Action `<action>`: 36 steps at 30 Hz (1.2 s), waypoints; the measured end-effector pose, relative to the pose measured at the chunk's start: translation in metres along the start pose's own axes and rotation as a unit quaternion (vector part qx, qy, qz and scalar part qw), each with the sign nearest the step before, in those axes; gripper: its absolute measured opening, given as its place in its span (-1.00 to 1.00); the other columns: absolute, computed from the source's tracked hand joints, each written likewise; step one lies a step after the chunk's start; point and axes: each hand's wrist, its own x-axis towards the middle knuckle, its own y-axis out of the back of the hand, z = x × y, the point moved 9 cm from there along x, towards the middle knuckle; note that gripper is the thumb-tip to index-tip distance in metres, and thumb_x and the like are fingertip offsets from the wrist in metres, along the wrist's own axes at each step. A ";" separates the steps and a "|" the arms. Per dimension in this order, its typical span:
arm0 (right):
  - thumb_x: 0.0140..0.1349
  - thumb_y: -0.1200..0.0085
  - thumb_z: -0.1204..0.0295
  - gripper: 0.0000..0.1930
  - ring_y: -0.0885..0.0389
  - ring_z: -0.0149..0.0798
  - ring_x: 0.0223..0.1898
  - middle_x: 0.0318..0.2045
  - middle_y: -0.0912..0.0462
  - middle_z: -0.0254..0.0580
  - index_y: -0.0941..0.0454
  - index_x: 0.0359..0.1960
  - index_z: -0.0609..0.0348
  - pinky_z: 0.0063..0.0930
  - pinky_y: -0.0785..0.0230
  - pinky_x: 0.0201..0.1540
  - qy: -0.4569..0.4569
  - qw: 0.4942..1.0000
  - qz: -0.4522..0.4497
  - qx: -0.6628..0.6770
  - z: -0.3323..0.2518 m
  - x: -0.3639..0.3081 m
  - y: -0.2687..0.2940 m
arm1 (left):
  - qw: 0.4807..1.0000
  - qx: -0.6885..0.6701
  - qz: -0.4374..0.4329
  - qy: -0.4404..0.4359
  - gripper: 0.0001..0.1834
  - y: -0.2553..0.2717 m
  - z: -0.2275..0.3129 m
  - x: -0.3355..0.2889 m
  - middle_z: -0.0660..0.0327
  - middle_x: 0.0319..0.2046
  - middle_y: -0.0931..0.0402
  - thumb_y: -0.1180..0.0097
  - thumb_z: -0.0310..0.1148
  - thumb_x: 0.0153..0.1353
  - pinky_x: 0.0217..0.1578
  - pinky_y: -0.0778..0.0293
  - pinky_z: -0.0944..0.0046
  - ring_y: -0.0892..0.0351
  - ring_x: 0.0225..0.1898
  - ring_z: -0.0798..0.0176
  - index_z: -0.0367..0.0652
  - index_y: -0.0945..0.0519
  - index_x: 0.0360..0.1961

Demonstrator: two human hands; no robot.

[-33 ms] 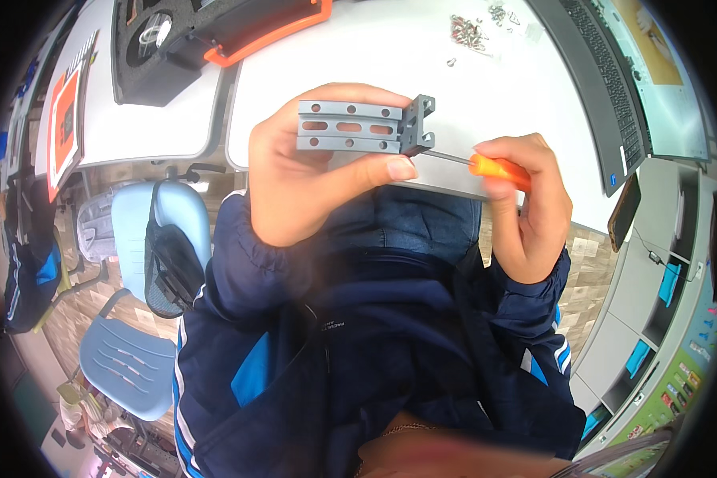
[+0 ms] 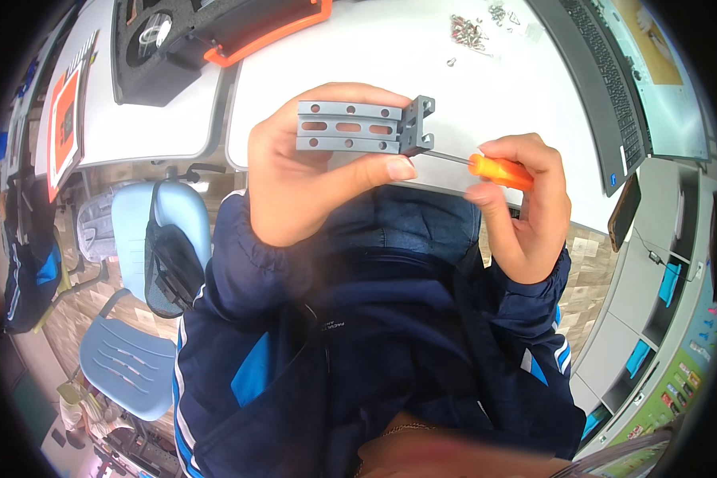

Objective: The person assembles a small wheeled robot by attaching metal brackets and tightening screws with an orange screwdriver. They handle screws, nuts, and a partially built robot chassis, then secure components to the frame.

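My left hand [image 2: 311, 179] is closed around a grey slotted metal beam [image 2: 347, 119], its thumb along the lower edge. Across the beam's right end stands a short grey metal bracket [image 2: 413, 127]. My right hand [image 2: 534, 199] holds a screwdriver by its orange handle [image 2: 502, 171], with the thumb lifted a little off the handle. The thin shaft [image 2: 450, 157] points left and reaches the lower part of the bracket. Its tip is hidden behind the bracket, so I cannot see what it meets.
Small screws [image 2: 468, 33] lie in a pile at the table's far side. A laptop [image 2: 601, 88] is on the right. A black foam-lined case [image 2: 163, 64] with an orange handle stands far left. Blue chairs [image 2: 127, 366] are at my left, and a phone-like dark slab [image 2: 624, 213] lies at the right edge.
The thumb of my right hand has come away from the screwdriver's handle and the fingers have shifted slightly. My left hand and the beam have hardly moved.
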 end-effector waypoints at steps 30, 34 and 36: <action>0.06 -0.25 0.62 -0.78 -0.57 -0.21 -0.31 -0.35 -0.61 -0.12 -0.52 -0.24 0.27 -0.48 -0.41 -0.21 0.007 0.999 0.048 -0.019 0.003 -0.003 0.007 | 0.998 -0.015 -0.036 -0.040 -0.59 -0.008 0.005 0.001 0.06 -0.08 -0.60 -0.31 -0.70 -0.01 0.00 -0.53 0.31 -0.60 -0.05 0.25 -0.34 -0.57 -0.06; 0.05 -0.24 0.65 -0.79 -0.60 -0.23 -0.32 -0.35 -0.61 -0.12 -0.52 -0.26 0.27 -0.52 -0.43 -0.22 0.005 0.997 0.041 -0.066 0.007 -0.003 0.011 | 0.997 0.003 -0.026 -0.075 -0.57 -0.008 0.007 0.000 0.03 -0.09 -0.60 -0.32 -0.69 -0.01 0.00 -0.53 0.29 -0.61 -0.05 0.23 -0.36 -0.55 -0.06; 0.05 -0.24 0.65 -0.80 -0.61 -0.24 -0.33 -0.36 -0.62 -0.12 -0.53 -0.27 0.27 -0.53 -0.44 -0.23 0.006 0.995 0.060 -0.081 0.010 -0.003 0.017 | 0.997 -0.018 -0.010 -0.074 -0.56 -0.006 0.005 -0.002 0.01 -0.11 -0.61 -0.34 -0.68 -0.02 0.00 -0.54 0.27 -0.62 -0.06 0.21 -0.37 -0.54 -0.05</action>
